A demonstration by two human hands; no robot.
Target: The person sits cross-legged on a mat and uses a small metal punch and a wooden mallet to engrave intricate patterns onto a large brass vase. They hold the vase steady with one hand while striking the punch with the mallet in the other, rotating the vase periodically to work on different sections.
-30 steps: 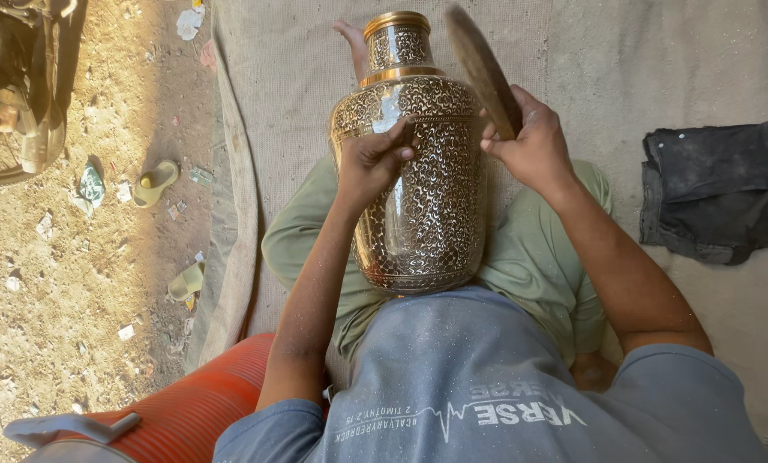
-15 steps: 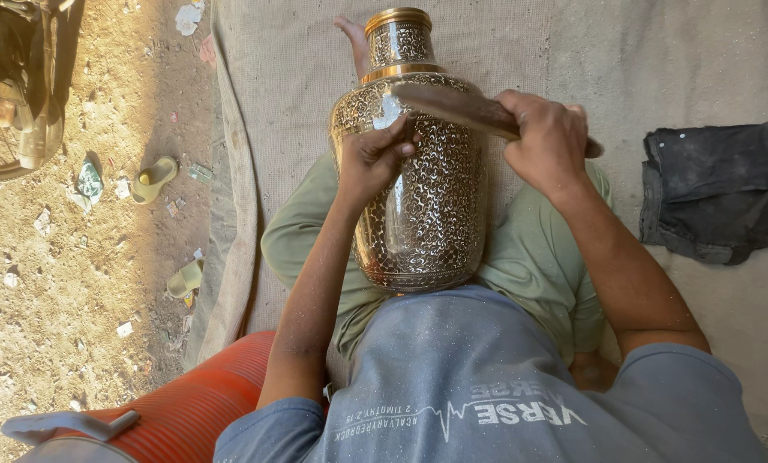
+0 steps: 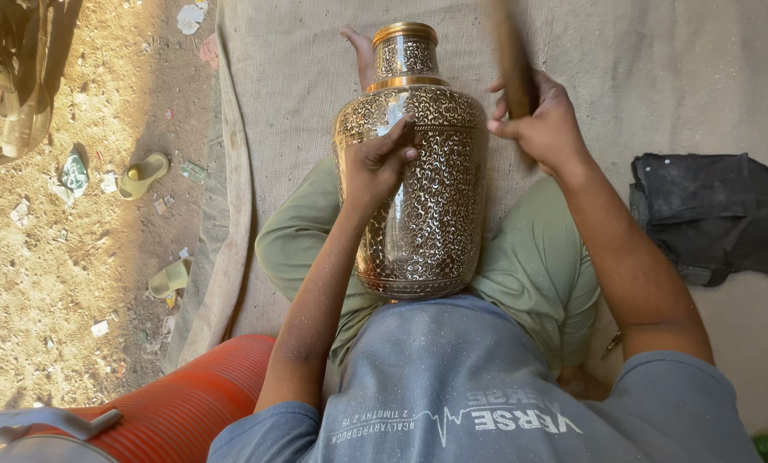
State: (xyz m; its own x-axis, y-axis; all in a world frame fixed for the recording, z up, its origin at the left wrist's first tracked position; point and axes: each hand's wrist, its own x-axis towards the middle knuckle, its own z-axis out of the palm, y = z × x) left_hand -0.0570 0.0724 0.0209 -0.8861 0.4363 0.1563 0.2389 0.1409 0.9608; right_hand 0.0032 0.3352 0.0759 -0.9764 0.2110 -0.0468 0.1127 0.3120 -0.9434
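Over on the left, two pale green sandals [image 3: 144, 174] lie on the dirt beside the edge of a tan cloth mat [image 3: 290, 77], and an orange ribbed container [image 3: 187, 403] sits near the person's elbow. Next, the left hand [image 3: 375, 167] pinches a small tool against the shoulder of an engraved brass vase [image 3: 418, 189] that lies across the lap on green trousers, its neck pointing away. Further right, the right hand [image 3: 543, 129] is wrapped tight around a raised wooden mallet [image 3: 511, 56], and a dark folded cloth [image 3: 714, 214] lies on the mat beyond.
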